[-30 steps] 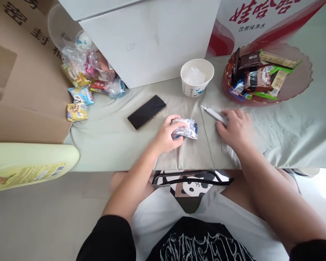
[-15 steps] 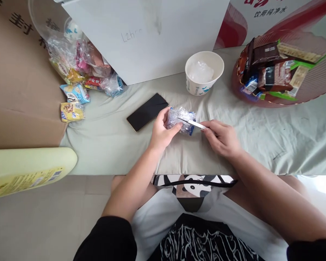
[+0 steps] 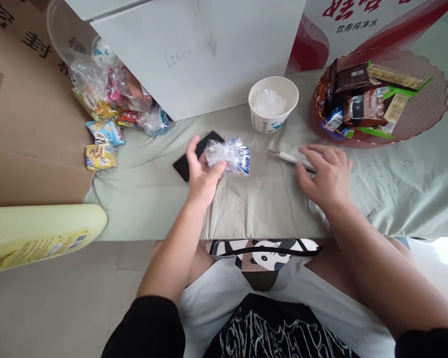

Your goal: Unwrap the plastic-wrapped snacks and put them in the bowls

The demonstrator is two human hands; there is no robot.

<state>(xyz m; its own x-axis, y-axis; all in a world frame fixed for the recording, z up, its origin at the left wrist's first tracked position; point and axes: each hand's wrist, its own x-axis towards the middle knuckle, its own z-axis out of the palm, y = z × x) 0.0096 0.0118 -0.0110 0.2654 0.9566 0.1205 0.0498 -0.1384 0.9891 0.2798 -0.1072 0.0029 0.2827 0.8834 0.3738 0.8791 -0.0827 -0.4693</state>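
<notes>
My left hand (image 3: 202, 181) grips a small bundle of clear bubble wrap (image 3: 218, 154) between thumb and fingers, its index finger raised. Blue-and-white printed packaging (image 3: 242, 156) shows at the bundle's right end; what lies inside is hidden. Beneath that hand, partly covered, is a black phone (image 3: 181, 166). To the right, my right hand (image 3: 326, 174) is low over the cloth, thumb and fingers loosely about the white handle of a slim utility knife (image 3: 289, 157). Its blade points left, apart from the bundle.
A paper bowl (image 3: 269, 124) holds crumpled clear plastic. Behind it stands a white box (image 3: 224, 64). A pink ribbed basket (image 3: 429, 107) of wrapped snacks is at right. Snack packets (image 3: 101, 156) lie left by a cardboard box (image 3: 30, 129); a yellow-green container (image 3: 52, 228) sits nearer.
The knife has left the bubble wrap and moved right with my right hand, lower to the cloth, its fingers looser. My left hand has carried the bundle left over the phone.
</notes>
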